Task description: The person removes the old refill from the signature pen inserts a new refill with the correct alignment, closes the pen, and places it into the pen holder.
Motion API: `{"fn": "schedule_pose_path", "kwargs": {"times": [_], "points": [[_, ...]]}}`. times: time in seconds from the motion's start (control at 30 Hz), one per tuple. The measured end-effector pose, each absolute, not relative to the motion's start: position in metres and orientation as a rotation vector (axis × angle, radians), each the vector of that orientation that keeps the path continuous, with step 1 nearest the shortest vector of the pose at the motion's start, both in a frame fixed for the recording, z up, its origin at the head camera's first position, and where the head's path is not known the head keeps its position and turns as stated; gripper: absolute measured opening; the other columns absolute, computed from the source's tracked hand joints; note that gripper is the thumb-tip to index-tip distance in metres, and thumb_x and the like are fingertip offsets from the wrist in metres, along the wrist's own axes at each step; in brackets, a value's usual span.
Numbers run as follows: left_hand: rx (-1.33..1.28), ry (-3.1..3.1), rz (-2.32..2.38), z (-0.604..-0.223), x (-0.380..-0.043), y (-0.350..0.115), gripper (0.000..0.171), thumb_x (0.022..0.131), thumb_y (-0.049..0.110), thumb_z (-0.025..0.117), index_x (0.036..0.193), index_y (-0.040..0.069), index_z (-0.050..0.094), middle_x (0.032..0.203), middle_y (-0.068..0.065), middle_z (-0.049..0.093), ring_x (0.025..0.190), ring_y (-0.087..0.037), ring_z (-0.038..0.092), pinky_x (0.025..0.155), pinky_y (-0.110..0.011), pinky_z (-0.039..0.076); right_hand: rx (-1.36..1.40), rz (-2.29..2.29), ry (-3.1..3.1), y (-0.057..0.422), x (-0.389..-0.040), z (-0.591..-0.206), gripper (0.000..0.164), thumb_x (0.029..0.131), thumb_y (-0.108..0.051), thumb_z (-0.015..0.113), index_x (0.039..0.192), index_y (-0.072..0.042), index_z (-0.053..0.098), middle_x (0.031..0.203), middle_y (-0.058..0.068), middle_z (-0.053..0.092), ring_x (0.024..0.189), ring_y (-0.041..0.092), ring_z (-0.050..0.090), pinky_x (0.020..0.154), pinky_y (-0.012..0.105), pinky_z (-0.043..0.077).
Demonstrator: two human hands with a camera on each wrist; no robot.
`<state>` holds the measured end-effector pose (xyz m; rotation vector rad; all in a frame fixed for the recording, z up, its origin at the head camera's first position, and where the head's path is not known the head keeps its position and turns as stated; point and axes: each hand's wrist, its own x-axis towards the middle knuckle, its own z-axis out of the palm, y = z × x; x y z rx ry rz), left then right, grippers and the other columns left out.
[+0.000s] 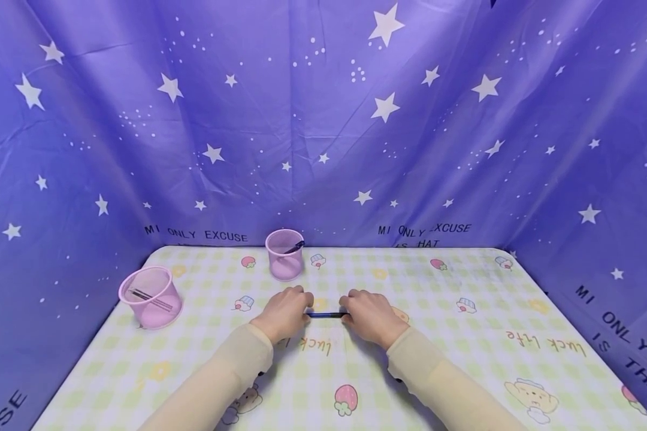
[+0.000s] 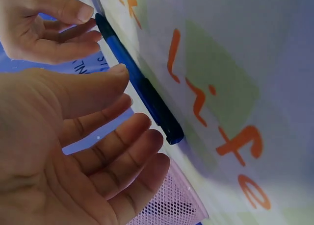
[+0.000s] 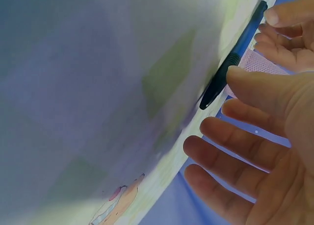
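Observation:
A blue pen with dark ends (image 1: 326, 315) lies crosswise between my two hands, low over the tablecloth. My left hand (image 1: 284, 312) pinches one end with thumb and index finger, and my right hand (image 1: 374, 316) pinches the other. In the left wrist view, the pen (image 2: 157, 110) passes under the left thumb's tip while the other fingers hang half bent. The right wrist view shows the pen's dark pointed end (image 3: 213, 92) sticking out past the right thumb. Whether the pen touches the cloth is unclear.
A pink mesh pen holder (image 1: 285, 266) with a dark pen (image 1: 295, 247) in it stands at the back, left of centre. Farther left, another pink holder (image 1: 164, 314) contains thin dark sticks (image 1: 151, 299). A checked cloth (image 1: 431, 371) covers the table; a purple star curtain (image 1: 323, 120) surrounds it.

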<state>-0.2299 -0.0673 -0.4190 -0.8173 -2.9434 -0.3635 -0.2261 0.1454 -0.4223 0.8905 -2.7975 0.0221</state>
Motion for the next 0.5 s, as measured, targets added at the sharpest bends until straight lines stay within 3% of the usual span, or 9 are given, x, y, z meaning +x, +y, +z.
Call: {"fn": "schedule_pose_path", "kwargs": {"times": [0.27, 0.5], "points": [[-0.782, -2.971, -0.379, -0.4236, -0.2321, -0.0647, 0.009, 0.079, 0.01, 0.075, 0.085, 0.012, 0.068, 0.075, 0.002, 0.054, 0.071, -0.015, 0.053, 0.065, -0.031, 0.046, 0.914, 0.009, -2.81, 0.1415, -0.2254, -0.4223, 0.009, 0.082, -0.015, 0.073, 0.089, -0.014, 0.068, 0.076, -0.001, 0.054, 0.067, 0.018, 0.056, 0.056, 0.034, 0.047], [-0.771, -2.98, -0.403, -0.4258, -0.2338, -0.0651, 0.008, 0.078, 0.008, 0.074, 0.08, 0.012, 0.067, 0.073, 0.003, 0.053, 0.069, -0.014, 0.052, 0.064, -0.031, 0.047, 0.923, 0.008, -2.803, 0.1394, -0.2276, -0.4243, 0.006, 0.083, -0.01, 0.069, 0.088, -0.014, 0.069, 0.074, -0.001, 0.053, 0.066, 0.019, 0.056, 0.056, 0.035, 0.047]]}}
